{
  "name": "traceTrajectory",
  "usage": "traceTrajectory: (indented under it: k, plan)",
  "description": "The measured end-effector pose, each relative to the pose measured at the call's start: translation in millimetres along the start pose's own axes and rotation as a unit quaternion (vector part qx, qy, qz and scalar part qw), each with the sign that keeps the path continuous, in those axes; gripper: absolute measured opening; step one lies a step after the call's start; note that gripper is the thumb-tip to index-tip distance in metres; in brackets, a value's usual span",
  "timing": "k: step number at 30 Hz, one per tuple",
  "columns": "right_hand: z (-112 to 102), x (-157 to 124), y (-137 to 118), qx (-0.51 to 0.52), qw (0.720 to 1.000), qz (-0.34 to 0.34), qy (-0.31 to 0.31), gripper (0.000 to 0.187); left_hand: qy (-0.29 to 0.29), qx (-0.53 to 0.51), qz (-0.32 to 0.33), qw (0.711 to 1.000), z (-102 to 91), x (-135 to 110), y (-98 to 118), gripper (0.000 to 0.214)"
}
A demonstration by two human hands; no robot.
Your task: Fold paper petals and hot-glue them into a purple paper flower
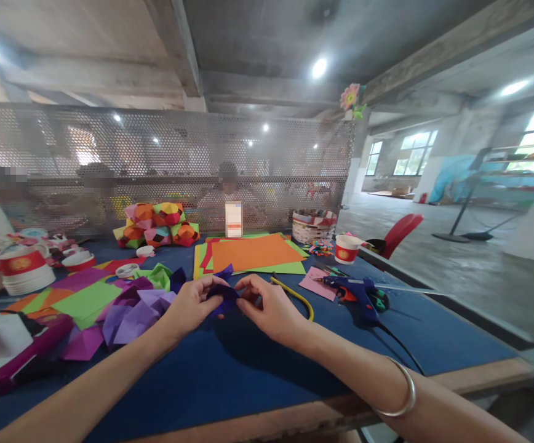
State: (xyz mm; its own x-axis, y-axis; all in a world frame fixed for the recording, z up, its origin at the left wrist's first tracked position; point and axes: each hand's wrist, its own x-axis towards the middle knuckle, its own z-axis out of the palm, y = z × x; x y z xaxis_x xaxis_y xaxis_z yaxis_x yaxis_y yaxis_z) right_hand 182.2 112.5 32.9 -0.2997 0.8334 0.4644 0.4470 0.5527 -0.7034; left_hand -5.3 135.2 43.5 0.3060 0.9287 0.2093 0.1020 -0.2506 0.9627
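Between my two hands, a little above the blue tabletop (193,375), is a dark purple piece of folded paper (223,298). My left hand (200,298) pinches its left side between thumb and fingers. At its right edge, the fingertips of my right hand (264,301) are closed on the paper. Just left of my left hand lie folded purple paper pieces (135,311) and green folded ones (156,277). Beyond my hands rests a stack of coloured paper with an orange sheet (253,252) on top.
Right of my hands are a blue glue gun (357,295) with its cord, a yellow-handled tool (306,301) and a paper cup (346,249). Folded paper balls (156,224), a phone (233,219) and a basket (313,226) stand along the mesh partition (165,144). Stacked cups (24,271) are at left.
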Motion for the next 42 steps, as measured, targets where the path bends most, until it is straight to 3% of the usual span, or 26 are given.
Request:
traceTrajectory:
  k: [12,18,38,42]
  plan:
    - [-3.1,3.7,5.0,-0.022,0.999,0.009,0.032,0.020,0.007,0.008,-0.008,1.000,0.9,-6.9,12.3,0.039]
    - [-1.8,3.1,5.0,-0.022,0.999,-0.003,0.036,0.019,0.004,0.046,-0.024,0.999,-1.9,-4.8,8.5,0.038]
    - [-2.5,-1.0,-1.0,-0.011,1.000,0.003,-0.020,0.015,-0.012,0.110,0.004,0.994,-2.5,-2.8,8.7,0.024]
    - [-2.6,-1.4,-1.8,-0.022,0.999,0.009,-0.030,0.014,-0.044,0.125,-0.002,0.991,0.1,-3.5,3.3,0.027]
